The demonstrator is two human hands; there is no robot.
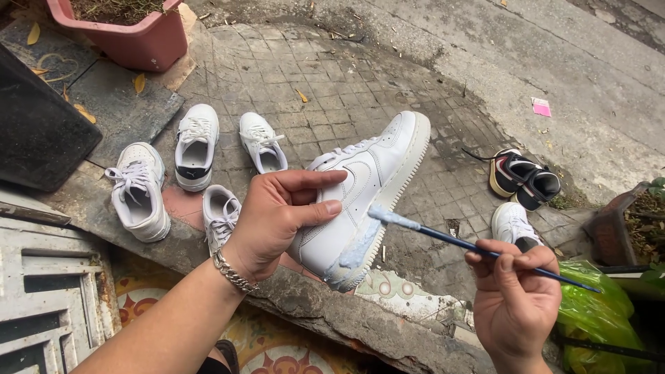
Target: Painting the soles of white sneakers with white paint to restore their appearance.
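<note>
Now the left hand (277,215) is wrapped around a white high-top sneaker (364,187), held up over the paving, toe away. Right hand (516,294) pinches a blue-handled brush (471,244), its coated tip just beside the sole's pale-blue-smeared heel edge.

A small pink paper tag (541,107) lies flat on the grey road at the top right, and a shiny green plastic bag (597,312) sits at the bottom right.

Left hand (280,218) raised, fingers curled in grip; right hand (514,291) pinching, palm up.
</note>
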